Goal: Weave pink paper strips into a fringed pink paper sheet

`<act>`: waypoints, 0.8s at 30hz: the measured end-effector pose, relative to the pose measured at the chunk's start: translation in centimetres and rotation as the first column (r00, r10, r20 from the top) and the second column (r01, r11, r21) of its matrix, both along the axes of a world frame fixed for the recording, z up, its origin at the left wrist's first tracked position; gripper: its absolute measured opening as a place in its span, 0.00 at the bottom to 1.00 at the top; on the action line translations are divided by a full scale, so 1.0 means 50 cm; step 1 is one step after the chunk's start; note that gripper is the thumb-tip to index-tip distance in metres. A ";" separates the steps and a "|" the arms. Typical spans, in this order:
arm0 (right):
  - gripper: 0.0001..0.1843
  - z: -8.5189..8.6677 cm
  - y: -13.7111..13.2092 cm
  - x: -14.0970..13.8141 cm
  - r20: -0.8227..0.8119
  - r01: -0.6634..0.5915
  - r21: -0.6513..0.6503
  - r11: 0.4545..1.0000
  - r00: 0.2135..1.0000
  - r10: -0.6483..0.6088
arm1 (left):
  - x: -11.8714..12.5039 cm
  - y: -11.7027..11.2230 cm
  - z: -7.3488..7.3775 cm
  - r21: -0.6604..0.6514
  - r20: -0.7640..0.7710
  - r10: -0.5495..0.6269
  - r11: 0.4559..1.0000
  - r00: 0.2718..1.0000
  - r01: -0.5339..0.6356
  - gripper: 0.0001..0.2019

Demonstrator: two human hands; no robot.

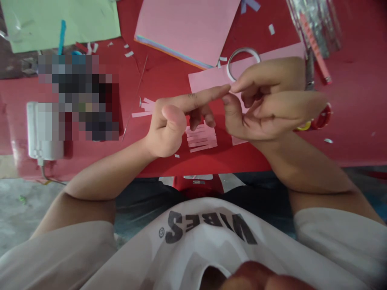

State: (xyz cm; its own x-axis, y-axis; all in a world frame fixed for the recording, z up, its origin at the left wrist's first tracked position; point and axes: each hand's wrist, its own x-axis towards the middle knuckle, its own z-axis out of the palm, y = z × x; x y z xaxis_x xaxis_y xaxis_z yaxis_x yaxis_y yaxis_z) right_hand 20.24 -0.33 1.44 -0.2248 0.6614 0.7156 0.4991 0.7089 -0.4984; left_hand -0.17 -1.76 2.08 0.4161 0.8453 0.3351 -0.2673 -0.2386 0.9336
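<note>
My left hand [172, 121] is over the red table with its index finger stretched to the right, its thumb raised and the other fingers curled. That index fingertip meets the fingertips of my right hand [269, 98], whose thumb and index finger come together in a pinch. Whatever small piece may lie between them is too small to make out. Below my left fingers lies a pink paper piece cut into strips [202, 139]. More pink strips [145, 106] lie left of that hand. Behind my right hand, a roll of white tape [229, 66] rests on a pink sheet [205, 78].
A stack of coloured paper [187, 28] lies at the back, with green paper [60, 24] at far left. Silvery fringe [323, 28] and a pink cutter [316, 48] lie right. A red-and-yellow ring handle [325, 117] shows behind my right wrist. A white device [45, 133] stands left.
</note>
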 end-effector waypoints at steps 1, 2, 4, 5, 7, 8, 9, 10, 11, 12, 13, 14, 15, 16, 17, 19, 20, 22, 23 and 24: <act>0.28 0.002 0.001 -0.001 -0.038 -0.045 0.057 0.997 0.998 0.047 | -0.001 0.000 0.001 -0.004 -0.023 0.012 1.000 1.000 -0.012 0.37; 0.27 0.004 0.003 -0.003 -0.065 -0.079 0.121 0.990 0.994 0.088 | -0.002 0.000 0.003 -0.009 -0.049 0.019 1.000 0.999 -0.019 0.37; 0.27 0.005 0.009 -0.004 -0.066 -0.092 0.216 0.972 0.992 0.108 | -0.006 0.000 0.006 -0.013 -0.089 0.002 1.000 0.996 -0.004 0.37; 0.27 0.004 0.012 -0.003 -0.040 -0.072 0.224 0.972 0.996 0.083 | -0.008 0.000 0.007 -0.010 -0.094 -0.003 1.000 0.996 0.002 0.37; 0.29 -0.002 0.020 -0.001 -0.002 -0.018 0.197 0.980 1.000 0.019 | -0.011 0.001 0.009 -0.005 -0.102 -0.003 1.000 0.995 0.003 0.38; 0.31 -0.006 0.024 0.000 -0.005 -0.011 0.178 0.984 1.000 0.012 | -0.012 0.001 0.009 -0.010 -0.111 0.001 1.000 0.994 -0.002 0.38; 0.32 -0.011 0.027 0.002 -0.021 -0.012 0.155 0.988 1.000 0.016 | -0.012 0.001 0.009 -0.015 -0.120 0.005 1.000 0.993 -0.007 0.39; 0.33 -0.015 0.029 0.003 -0.037 -0.016 0.117 0.993 0.999 0.021 | -0.012 0.001 0.009 -0.017 -0.125 0.005 1.000 0.992 -0.007 0.39; 0.35 -0.017 0.030 0.003 -0.045 -0.017 0.071 0.997 0.999 0.020 | -0.011 0.001 0.008 -0.015 -0.124 -0.006 1.000 0.992 0.004 0.38; 0.35 -0.019 0.030 0.003 -0.038 -0.017 0.039 0.999 0.999 0.019 | -0.010 0.001 0.007 -0.013 -0.112 -0.008 1.000 0.994 0.006 0.37; 0.35 -0.018 0.028 0.002 -0.013 -0.008 0.006 1.000 1.000 0.008 | -0.009 0.001 0.006 -0.007 -0.085 -0.001 1.000 0.996 0.001 0.36; 0.34 -0.017 0.025 0.001 0.005 0.004 0.000 1.000 1.000 -0.004 | -0.008 0.001 0.005 0.005 -0.052 0.009 1.000 0.999 -0.008 0.35; 0.33 -0.015 0.021 0.000 0.006 0.003 0.028 1.000 1.000 -0.003 | -0.006 0.000 0.004 0.019 -0.026 0.016 1.000 1.000 -0.015 0.34; 0.30 -0.012 0.018 -0.002 -0.012 -0.014 0.076 0.997 1.000 0.015 | -0.005 0.000 0.003 0.031 -0.011 0.019 0.999 1.000 -0.019 0.34; 0.28 -0.010 0.015 -0.003 -0.047 -0.042 0.134 0.990 0.998 0.049 | -0.004 0.000 0.003 0.038 -0.009 0.020 0.999 1.000 -0.020 0.34; 0.25 -0.007 0.011 -0.005 -0.099 -0.094 0.187 0.978 0.989 0.114 | -0.002 0.000 0.004 0.035 -0.029 0.016 0.999 0.999 -0.015 0.34; 0.24 -0.006 0.009 -0.006 -0.107 -0.101 0.180 0.978 0.987 0.122 | -0.002 0.000 0.005 0.024 -0.038 0.023 0.999 0.999 -0.022 0.35; 0.23 -0.004 0.008 -0.008 -0.095 -0.054 0.126 0.991 0.993 0.067 | -0.001 -0.001 0.008 0.012 -0.037 0.048 0.999 0.998 -0.047 0.36; 0.23 -0.003 0.008 -0.009 -0.101 -0.019 0.123 0.992 0.994 0.031 | 0.000 -0.002 0.009 0.011 -0.036 0.057 0.998 0.998 -0.057 0.37; 0.23 -0.002 0.008 -0.010 -0.122 0.008 0.137 0.991 0.993 0.009 | 0.001 -0.004 0.010 0.010 -0.042 0.058 0.998 0.997 -0.058 0.38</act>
